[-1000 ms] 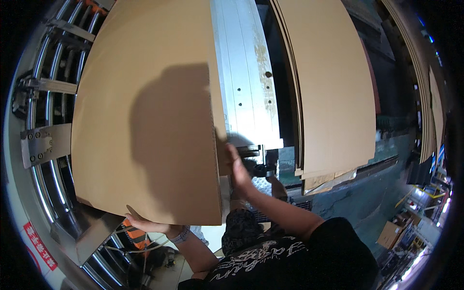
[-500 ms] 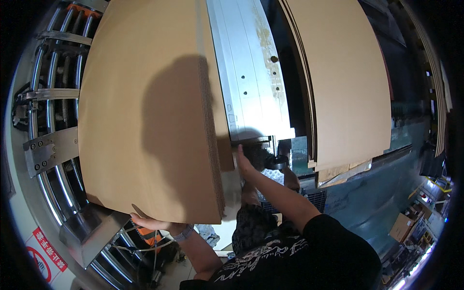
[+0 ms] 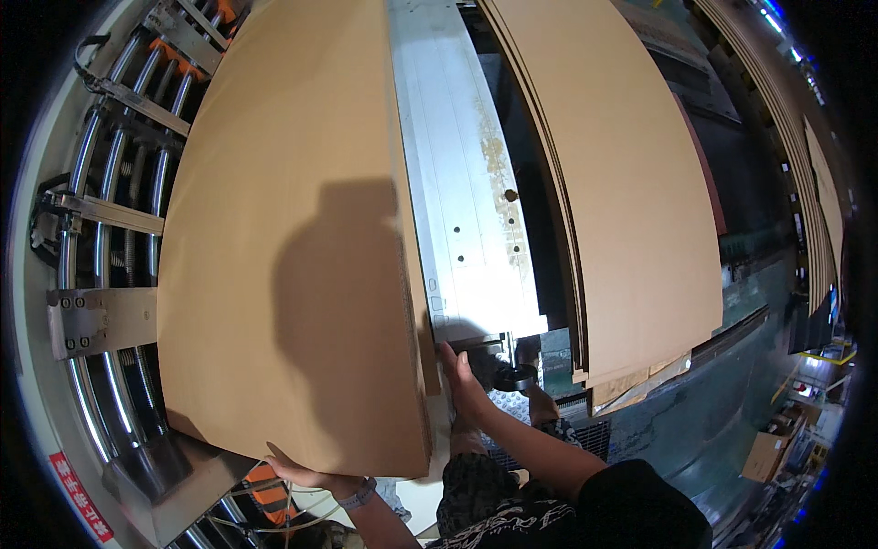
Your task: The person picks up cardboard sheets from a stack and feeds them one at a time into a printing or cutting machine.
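Note:
A large stack of brown cardboard sheets (image 3: 247,229) lies in front of me, with a dark head-shaped shadow across it. My left hand (image 3: 302,472) lies along the stack's near edge, fingers stretched to the left and thumb raised over the top sheet. To the right of the stack's near corner is my right hand (image 3: 468,392), its fingers and thumb pointing away from me. It is open beside the near end of a pale metal plate (image 3: 466,183) that runs along the stack. Whether its palm touches the cardboard I cannot tell.
Metal guide rods (image 3: 113,183) with brackets (image 3: 105,320) line the left side. Another cardboard stack (image 3: 631,201) stands to the right, past a dark gap. A black round knob (image 3: 515,378) sits below the plate's end. More sheets (image 3: 791,137) stand at far right.
The whole view has shifted, so the stacks and plate sit lower in the picture. Both hands keep about the same places at the stack's near edge and near right corner.

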Available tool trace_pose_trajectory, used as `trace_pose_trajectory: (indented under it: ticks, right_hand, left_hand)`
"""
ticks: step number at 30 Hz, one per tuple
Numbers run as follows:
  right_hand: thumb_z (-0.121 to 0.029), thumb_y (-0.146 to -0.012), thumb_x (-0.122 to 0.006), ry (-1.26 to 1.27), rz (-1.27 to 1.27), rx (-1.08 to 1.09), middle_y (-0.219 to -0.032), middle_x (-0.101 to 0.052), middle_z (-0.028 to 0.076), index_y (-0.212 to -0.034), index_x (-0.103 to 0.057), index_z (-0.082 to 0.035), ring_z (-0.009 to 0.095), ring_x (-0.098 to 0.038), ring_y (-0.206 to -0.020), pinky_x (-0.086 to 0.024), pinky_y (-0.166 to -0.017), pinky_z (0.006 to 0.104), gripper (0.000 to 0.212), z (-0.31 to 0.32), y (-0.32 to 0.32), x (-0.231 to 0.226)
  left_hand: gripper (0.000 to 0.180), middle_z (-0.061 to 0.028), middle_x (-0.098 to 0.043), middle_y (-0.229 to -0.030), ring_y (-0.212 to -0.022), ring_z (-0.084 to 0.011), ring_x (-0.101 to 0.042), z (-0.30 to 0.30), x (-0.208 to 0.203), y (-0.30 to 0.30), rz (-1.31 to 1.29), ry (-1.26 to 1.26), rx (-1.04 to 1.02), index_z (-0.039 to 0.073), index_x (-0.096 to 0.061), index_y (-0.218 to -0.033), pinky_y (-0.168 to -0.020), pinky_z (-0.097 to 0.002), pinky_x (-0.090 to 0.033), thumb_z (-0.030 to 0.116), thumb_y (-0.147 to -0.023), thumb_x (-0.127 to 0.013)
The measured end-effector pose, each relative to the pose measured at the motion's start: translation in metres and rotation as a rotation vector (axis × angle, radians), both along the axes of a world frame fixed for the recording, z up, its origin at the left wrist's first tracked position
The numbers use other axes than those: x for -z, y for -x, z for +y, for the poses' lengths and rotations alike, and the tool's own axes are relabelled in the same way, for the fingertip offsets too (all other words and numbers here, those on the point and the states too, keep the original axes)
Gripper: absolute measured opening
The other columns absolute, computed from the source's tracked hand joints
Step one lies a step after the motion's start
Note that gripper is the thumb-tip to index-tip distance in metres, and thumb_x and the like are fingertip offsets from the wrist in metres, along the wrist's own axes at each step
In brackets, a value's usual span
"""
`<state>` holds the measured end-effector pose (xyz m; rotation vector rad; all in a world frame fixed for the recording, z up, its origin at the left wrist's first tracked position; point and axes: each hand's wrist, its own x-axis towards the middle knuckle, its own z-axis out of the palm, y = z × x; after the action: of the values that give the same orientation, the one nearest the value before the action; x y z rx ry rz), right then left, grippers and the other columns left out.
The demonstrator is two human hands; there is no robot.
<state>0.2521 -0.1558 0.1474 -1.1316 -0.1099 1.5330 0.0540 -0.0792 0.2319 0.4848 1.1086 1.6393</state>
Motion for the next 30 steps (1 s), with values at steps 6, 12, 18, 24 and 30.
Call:
trace_pose_trajectory:
  ticks: [6,12,18,24,30]
  right_hand:
    - [-0.054,-0.09,-0.02,-0.42,-0.569,-0.088,-0.145,0.01,0.02,-0.138,0.008,0.001,0.03,0.007,-0.135,-0.001,-0.108,0.039,0.078,0.023,0.008,-0.035]
    - [-0.058,-0.088,-0.025,-0.348,-0.555,-0.104,-0.144,0.009,0.024,-0.136,0.013,0.005,0.033,0.006,-0.135,-0.001,-0.108,0.0401,0.087,0.032,0.016,-0.064]
    - [-0.059,-0.087,-0.023,-0.309,-0.623,-0.089,-0.144,0.008,0.025,-0.136,0.012,0.005,0.035,0.005,-0.134,-0.003,-0.108,0.0411,0.088,0.032,0.017,-0.061]
    - [-0.061,-0.087,-0.02,-0.294,-0.748,-0.11,-0.144,0.009,0.024,-0.135,0.013,0.006,0.034,0.007,-0.134,-0.001,-0.108,0.0404,0.088,0.032,0.015,-0.054]
    - [-0.058,-0.088,-0.019,-0.306,-0.74,-0.094,-0.144,0.01,0.024,-0.135,0.013,0.006,0.034,0.008,-0.134,0.001,-0.107,0.0405,0.086,0.033,0.015,-0.053]
  left_hand:
    - [0.061,-0.0129,-0.039,-0.13,-0.117,-0.0286,-0.041,0.001,0.0,-0.003,-0.05,0.004,0.088,0.007,-0.031,-0.133,-0.095,-0.0438,-0.037,0.05,-0.091,-0.022]
    - [0.058,-0.0123,-0.038,-0.131,-0.116,-0.0284,-0.042,0.0,0.008,0.008,0.07,-0.004,0.073,0.008,-0.029,-0.134,-0.094,-0.0431,-0.039,0.048,-0.092,-0.024]
    - [0.058,-0.0114,-0.038,-0.131,-0.114,-0.0277,-0.044,-0.001,0.004,0.002,0.142,-0.008,0.08,0.008,-0.029,-0.134,-0.092,-0.0418,-0.041,0.047,-0.093,-0.023]
    - [0.059,-0.011,-0.038,-0.131,-0.115,-0.0265,-0.043,-0.002,0.019,0.015,0.217,-0.034,0.126,0.007,-0.028,-0.135,-0.093,-0.0404,-0.04,0.047,-0.093,-0.018]
    - [0.061,-0.0108,-0.038,-0.131,-0.115,-0.0262,-0.043,0.0,0.014,0.004,0.149,-0.031,0.105,0.007,-0.029,-0.134,-0.094,-0.0414,-0.039,0.049,-0.092,-0.018]
